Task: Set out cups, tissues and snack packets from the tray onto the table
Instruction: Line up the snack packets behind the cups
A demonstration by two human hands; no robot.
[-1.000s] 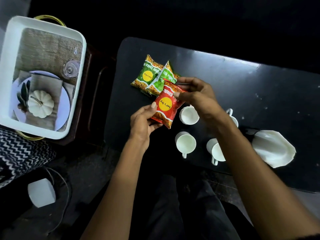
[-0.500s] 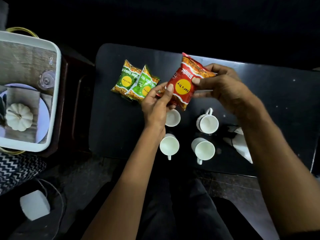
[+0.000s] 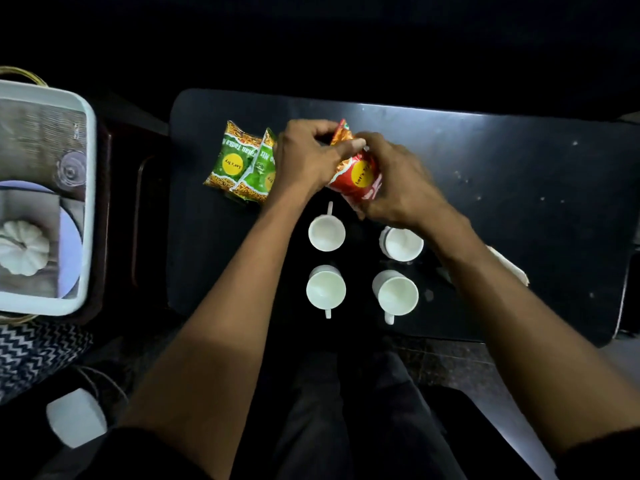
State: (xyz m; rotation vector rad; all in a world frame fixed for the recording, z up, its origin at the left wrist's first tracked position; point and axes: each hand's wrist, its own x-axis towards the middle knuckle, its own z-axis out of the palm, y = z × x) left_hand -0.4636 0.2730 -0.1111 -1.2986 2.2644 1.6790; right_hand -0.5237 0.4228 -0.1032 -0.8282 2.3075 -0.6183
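Both hands hold a red snack packet (image 3: 358,176) upright over the black table (image 3: 502,188). My left hand (image 3: 304,157) pinches its top edge. My right hand (image 3: 398,185) grips its right side and top. Two green snack packets (image 3: 242,168) lie overlapping on the table just left of my left hand. Several white cups (image 3: 326,233) stand in a square below the hands, the upper right cup (image 3: 403,244) partly under my right wrist. A white tissue (image 3: 509,265) peeks out behind my right forearm.
A white tray (image 3: 88,202) sits at the left on a dark stand, holding a glass (image 3: 71,169), a plate (image 3: 71,244) and a white pumpkin (image 3: 22,247). A zigzag cloth (image 3: 38,351) and a white block (image 3: 76,417) lie on the floor at lower left.
The red packet turned upright and came closer between the hands. My left hand moved from its lower edge to its top. The camera view shifted right.
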